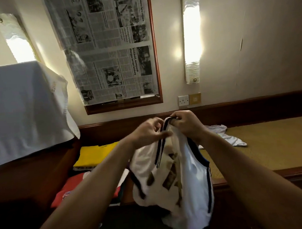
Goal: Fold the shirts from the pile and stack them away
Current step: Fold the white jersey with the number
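A white shirt with dark striped trim [184, 165] hangs in the air in front of me, above the edge of the wooden counter. My left hand [148, 132] pinches its striped edge near the top. My right hand [184, 122] grips the same trimmed edge at the highest point, close beside the left hand. A folded yellow shirt [94, 155] lies on the counter at the left, with a red shirt [75, 189] nearer to me. A crumpled white garment [225, 136] lies on the counter to the right.
The wooden counter [266, 142] runs along the wall, with a woven mat surface on the right. A white cloth [21, 109] covers a tall object at the left. A newspaper-covered framed mirror [113, 49], two wall lamps and a socket [183, 100] are on the wall.
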A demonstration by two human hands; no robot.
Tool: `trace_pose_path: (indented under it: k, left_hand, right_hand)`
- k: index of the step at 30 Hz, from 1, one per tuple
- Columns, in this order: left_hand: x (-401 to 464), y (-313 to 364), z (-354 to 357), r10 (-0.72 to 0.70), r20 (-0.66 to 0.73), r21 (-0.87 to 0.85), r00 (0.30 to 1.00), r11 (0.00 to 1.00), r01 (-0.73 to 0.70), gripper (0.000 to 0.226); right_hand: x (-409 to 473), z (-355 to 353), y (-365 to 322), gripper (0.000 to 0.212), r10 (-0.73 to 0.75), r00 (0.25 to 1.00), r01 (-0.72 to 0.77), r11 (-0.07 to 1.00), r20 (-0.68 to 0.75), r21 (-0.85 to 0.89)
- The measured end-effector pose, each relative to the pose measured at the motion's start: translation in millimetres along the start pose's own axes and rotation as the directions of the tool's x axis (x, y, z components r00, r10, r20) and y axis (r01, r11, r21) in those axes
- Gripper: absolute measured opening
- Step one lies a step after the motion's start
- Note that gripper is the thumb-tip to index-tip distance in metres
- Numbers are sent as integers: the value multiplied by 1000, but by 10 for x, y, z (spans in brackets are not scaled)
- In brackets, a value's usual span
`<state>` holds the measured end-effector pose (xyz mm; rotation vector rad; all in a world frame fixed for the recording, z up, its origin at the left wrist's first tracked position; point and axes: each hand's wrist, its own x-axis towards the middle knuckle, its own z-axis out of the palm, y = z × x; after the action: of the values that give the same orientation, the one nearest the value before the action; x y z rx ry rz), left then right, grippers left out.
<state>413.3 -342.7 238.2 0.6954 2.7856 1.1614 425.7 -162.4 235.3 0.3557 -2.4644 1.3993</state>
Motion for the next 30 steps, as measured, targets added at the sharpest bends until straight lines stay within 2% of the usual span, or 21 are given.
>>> trace_pose_path:
  k: [1,2,3,4,5,7,8,10,12,15,17,20,22,24,26,30]
  left_hand:
    - [-14,16,106,24,53,57,998,998,-27,58]
    - [-13,3,187,63,20,169,998,983,-66,54]
    - [-6,-7,234,116,-67,245,991,965,-97,44]
    - [-1,-22,247,139,-164,240,977,966,-97,30]
    - [9,-27,238,121,-241,160,963,984,-84,20]
    - [48,-1,163,15,-352,-61,936,997,-39,18]
    - [64,39,111,-47,-372,-184,927,983,-24,21]
    - [85,173,24,-112,-350,-370,930,929,-27,28]
    - [89,282,-38,-109,-352,-431,930,900,-58,32]
    - [108,371,-89,-124,-369,-471,921,880,-70,33]
    - [134,403,-117,-89,-361,-380,928,923,-59,31]
    - [148,489,-142,54,-215,-117,975,990,-81,20]
    - [143,530,-163,133,-151,137,979,984,-113,21]
    - [140,519,-210,169,-120,338,978,934,-119,30]
    - [130,484,-279,175,-125,392,977,913,-113,34]
    - [74,398,-472,192,-205,257,960,957,-136,33]
  right_hand:
    - [33,7,-55,11,6,999,-5,1000,38,-7]
    - [54,-1,-103,11,4,998,-3,1000,66,-17]
    - [64,-21,-148,11,-5,996,9,999,86,-39]
    - [69,-48,-168,10,-18,994,25,997,104,-68]
    - [66,-83,-172,11,-23,992,34,996,126,-84]
    - [43,-163,-120,16,-8,987,20,997,161,-70]
    - [7,-190,-62,23,14,984,-7,999,176,-40]
    - [-127,-194,116,43,88,966,-122,984,242,129]
    - [-337,-86,379,56,169,905,-306,896,390,321]
    - [-666,216,754,60,232,780,-469,831,581,298]
    - [-794,393,871,53,294,733,-541,799,614,264]
    - [-843,512,923,41,341,711,-602,746,615,283]
    - [-822,519,953,31,336,715,-592,758,613,275]
    - [-783,503,974,27,330,731,-546,808,598,222]
    - [-734,491,990,27,313,767,-485,854,560,187]
    - [-697,386,1008,42,263,835,-450,831,483,326]
